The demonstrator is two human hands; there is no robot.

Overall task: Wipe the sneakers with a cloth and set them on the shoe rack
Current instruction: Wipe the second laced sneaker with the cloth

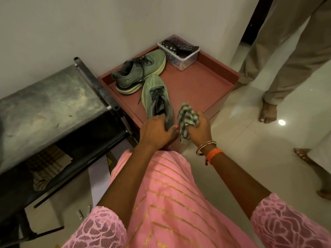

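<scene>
Two green sneakers with dark laces are over a low reddish-brown cabinet top [202,83]. The far sneaker [138,72] lies tipped on its side near the wall. The near sneaker [155,93] points away from me, and my left hand [155,131] grips its heel. Just to its right, my right hand [198,129] holds a bunched green-and-white checked cloth [187,117], close beside the shoe's heel. A dusty dark metal shoe rack [52,108] stands to the left, its top shelf bare.
A clear plastic box [179,52] with a remote and small items sits at the cabinet's back right corner. A folded striped cloth [46,165] lies on the rack's lower shelf. Another person's legs [279,68] stand on the tiled floor at the right.
</scene>
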